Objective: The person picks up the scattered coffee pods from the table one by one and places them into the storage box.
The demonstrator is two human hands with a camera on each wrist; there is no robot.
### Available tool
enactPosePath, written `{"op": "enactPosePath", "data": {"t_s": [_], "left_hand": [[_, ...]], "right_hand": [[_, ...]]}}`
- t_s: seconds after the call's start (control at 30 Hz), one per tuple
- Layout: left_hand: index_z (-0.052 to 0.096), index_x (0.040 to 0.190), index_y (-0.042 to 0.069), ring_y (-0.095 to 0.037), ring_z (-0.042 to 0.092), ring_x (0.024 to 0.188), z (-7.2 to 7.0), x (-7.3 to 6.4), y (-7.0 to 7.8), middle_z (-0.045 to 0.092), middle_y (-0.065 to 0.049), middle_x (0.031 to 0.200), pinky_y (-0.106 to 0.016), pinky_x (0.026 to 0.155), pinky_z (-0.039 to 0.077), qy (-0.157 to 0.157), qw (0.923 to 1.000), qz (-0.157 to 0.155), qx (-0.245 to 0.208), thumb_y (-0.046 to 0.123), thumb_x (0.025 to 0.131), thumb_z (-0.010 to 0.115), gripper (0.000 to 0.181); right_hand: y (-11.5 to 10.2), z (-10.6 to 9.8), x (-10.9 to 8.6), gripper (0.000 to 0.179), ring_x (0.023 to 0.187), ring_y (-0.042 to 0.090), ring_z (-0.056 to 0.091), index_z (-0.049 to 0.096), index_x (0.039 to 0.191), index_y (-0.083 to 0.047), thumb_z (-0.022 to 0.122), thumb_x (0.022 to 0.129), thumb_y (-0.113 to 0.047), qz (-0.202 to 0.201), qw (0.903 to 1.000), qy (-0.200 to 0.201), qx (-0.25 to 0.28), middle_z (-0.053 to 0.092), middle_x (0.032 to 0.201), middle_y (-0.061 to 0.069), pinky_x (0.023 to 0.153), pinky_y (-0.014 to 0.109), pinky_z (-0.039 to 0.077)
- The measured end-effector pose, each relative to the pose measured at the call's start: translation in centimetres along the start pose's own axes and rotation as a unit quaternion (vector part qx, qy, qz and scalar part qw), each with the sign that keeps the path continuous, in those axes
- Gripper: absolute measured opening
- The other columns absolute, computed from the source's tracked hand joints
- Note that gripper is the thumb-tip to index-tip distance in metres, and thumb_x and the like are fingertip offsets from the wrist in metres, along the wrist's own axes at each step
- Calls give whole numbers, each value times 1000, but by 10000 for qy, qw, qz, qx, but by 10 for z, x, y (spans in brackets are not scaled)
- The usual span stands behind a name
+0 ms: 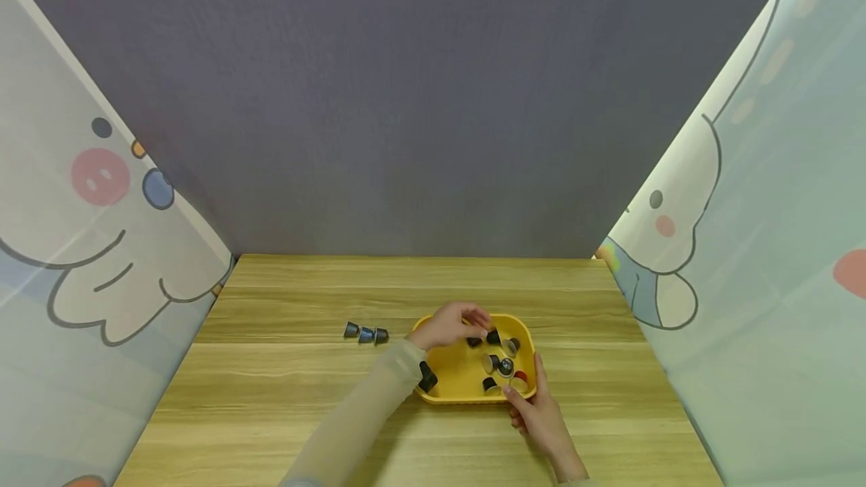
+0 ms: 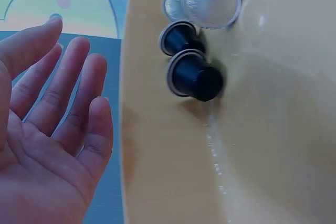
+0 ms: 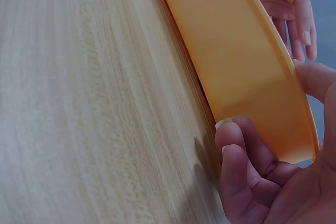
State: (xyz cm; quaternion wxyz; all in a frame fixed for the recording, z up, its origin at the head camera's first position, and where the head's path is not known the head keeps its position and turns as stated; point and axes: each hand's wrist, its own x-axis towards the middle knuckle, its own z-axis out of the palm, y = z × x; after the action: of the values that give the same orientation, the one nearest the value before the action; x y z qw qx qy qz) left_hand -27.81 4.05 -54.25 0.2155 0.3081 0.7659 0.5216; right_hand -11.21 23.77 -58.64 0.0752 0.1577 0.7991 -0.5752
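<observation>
A shallow yellow tray (image 1: pixel 460 374) with rounded corners stands on the table, and several coffee capsules lie scattered in it. Among them are dark ones, one with a red body (image 1: pixel 520 376), and pale lids facing up. My left hand (image 1: pixel 449 325) hovers over the tray's back part, its fingers loosely bent and nothing in the palm, as the left wrist view confirms. Beside it in that view lie two black capsules (image 2: pixel 195 76) against the tray wall. With thumb on the rim and fingers against the outer wall, my right hand (image 1: pixel 539 415) holds the tray's front right corner.
Left of the tray, three dark and blue capsules (image 1: pixel 366 335) lie in a short row on the wood-grain table (image 1: pixel 271 397). A grey panel (image 1: pixel 419 134) rises behind the table, with cartoon-printed sheets (image 1: pixel 764 246) along both sides.
</observation>
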Motion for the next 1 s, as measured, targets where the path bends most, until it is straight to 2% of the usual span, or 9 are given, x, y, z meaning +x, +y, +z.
{"op": "enactPosePath", "data": {"t_s": [0.13, 0.27, 0.4, 0.57, 0.77, 1.0], "left_hand": [[69, 118, 4, -6, 64, 93, -5, -3, 3, 71, 5, 102, -26, 81, 52, 54, 9997, 188, 157, 16, 94, 71, 27], [69, 118, 3, -8, 63, 95, -10, -9, 8, 70, 4, 104, -27, 81, 53, 135, 9991, 368, 133, 16, 95, 71, 27], [68, 120, 1, -10, 63, 96, -15, -15, 13, 69, 0, 107, -29, 82, 53, 215, 9987, 465, 71, 15, 95, 70, 29], [68, 121, 2, -9, 63, 97, -19, -23, 16, 70, -1, 107, -29, 82, 52, 324, 9982, 508, 64, 13, 96, 69, 28], [69, 121, 5, -11, 62, 98, -22, -34, 16, 69, -4, 111, -31, 83, 52, 369, 9984, 413, -88, 17, 97, 68, 27], [70, 118, 18, -10, 63, 98, -23, -44, 10, 69, 9, 107, -31, 81, 53, 555, 9976, 399, -75, 23, 97, 69, 22]], "right_hand": [[0, 0, -1, 98, 55, 18, 57, -4, 161, -31, 69, 95, -35, -24, 10000, -4, 15, 60, 69, 9, 48, 26, 48], [2, 0, 0, 99, 56, 18, 57, -5, 161, -31, 69, 95, -36, -41, 10000, -18, -19, 61, 69, 9, 48, 25, 48], [4, 0, 1, 99, 55, 18, 57, -5, 160, -32, 69, 95, -36, -33, 10000, -28, -1, 61, 68, 9, 48, 25, 48], [3, 0, 1, 99, 55, 18, 56, -5, 161, -32, 69, 95, -35, -53, 10000, -23, 61, 60, 68, 9, 47, 25, 48], [3, 0, 0, 99, 55, 18, 56, -4, 160, -33, 69, 94, -36, -29, 9999, -17, 100, 60, 68, 10, 47, 25, 47], [2, 0, -1, 98, 56, 19, 57, -6, 161, -27, 68, 96, -34, -77, 10000, -2, 42, 60, 68, 9, 48, 28, 49]]}}
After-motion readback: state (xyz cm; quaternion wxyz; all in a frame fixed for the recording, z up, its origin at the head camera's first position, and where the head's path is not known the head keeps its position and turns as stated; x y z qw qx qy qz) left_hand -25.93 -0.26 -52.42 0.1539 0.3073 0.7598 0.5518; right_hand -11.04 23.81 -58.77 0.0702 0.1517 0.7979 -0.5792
